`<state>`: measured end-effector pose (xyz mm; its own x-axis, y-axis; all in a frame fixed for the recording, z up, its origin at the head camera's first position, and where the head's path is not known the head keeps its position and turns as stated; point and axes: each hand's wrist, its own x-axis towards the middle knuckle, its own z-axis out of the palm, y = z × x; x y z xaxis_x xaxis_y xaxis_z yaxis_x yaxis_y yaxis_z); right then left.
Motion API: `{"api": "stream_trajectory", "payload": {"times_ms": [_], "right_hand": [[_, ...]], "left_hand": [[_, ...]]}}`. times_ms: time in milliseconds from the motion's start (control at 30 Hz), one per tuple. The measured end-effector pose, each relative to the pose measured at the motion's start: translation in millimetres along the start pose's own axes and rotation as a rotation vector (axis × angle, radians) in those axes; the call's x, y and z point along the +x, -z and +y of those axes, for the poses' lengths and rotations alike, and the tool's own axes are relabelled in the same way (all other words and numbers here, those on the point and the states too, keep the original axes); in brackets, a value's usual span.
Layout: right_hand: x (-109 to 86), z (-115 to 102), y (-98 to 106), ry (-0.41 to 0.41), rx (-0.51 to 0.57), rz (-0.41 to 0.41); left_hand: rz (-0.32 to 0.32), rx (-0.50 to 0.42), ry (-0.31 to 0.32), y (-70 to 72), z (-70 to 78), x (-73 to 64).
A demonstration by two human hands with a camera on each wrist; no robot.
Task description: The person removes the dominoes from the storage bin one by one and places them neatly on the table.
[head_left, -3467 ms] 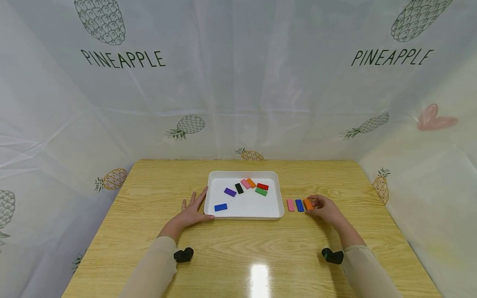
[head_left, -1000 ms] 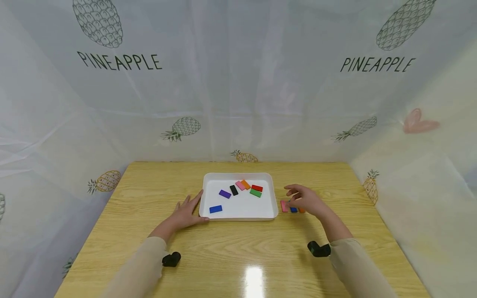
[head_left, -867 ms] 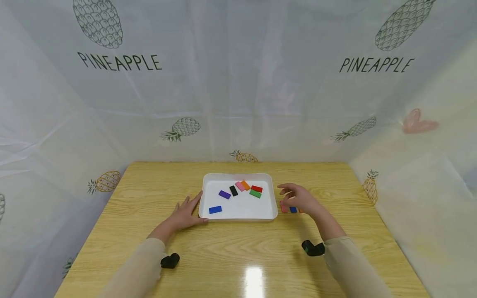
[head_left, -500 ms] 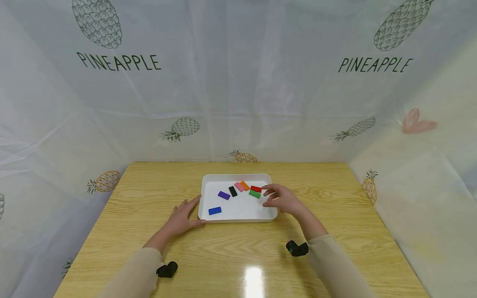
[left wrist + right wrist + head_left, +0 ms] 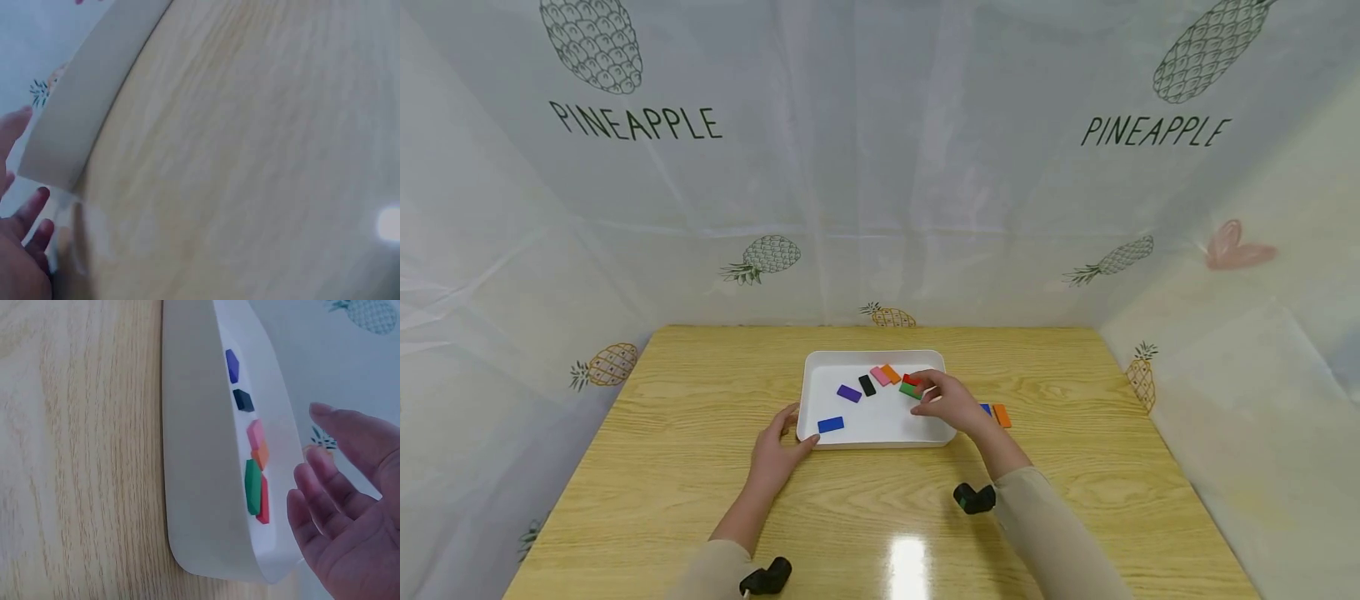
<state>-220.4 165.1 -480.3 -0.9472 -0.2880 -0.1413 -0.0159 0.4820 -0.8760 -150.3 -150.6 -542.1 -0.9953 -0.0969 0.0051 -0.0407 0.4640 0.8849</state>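
Observation:
A shallow white tray holds several small flat coloured blocks. At its near left corner is my left hand, thumb at the front rim and fingers by the left side; in the left wrist view that hand's fingers look relaxed. Over the tray's right part hovers my right hand, fingers spread and loosely bent, holding nothing in the right wrist view. Nearest to it lie the green block and the red block, side by side. Orange, pink, black, purple and blue blocks lie farther left.
On the wooden table, right of the tray, an orange block lies beside a partly covered blue block. My right hand and arm hide the spot left of them. A pineapple-print curtain stands behind the table.
My right hand has left the row of blocks on the table and moved left over the tray. My left hand has shifted toward the near left corner, its fingers more bent. The blocks stay put.

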Motion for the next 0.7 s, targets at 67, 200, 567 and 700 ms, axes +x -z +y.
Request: {"api": "stream_trajectory", "payload": {"times_ms": [67,200,567,700], "right_hand": [[3.4,2.2,-1.6,-0.006,-0.003,0.009],[9.7,5.9,-4.0,-0.027,-0.008,0.022],[26.0,12.5,-18.1,-0.054,-0.069,0.026],[31.1,16.3,-22.2,-0.068,-0.114,0.039]], "left_hand": [[0.022,0.011,0.025,-4.2,-2.5,-3.8],[0.028,0.014,0.040,-7.9,-7.3,-7.3],[0.013,0.013,0.004,-5.8,-9.3,-8.4],[0.013,0.009,-0.002,-6.4,-8.6,-8.4]]}}
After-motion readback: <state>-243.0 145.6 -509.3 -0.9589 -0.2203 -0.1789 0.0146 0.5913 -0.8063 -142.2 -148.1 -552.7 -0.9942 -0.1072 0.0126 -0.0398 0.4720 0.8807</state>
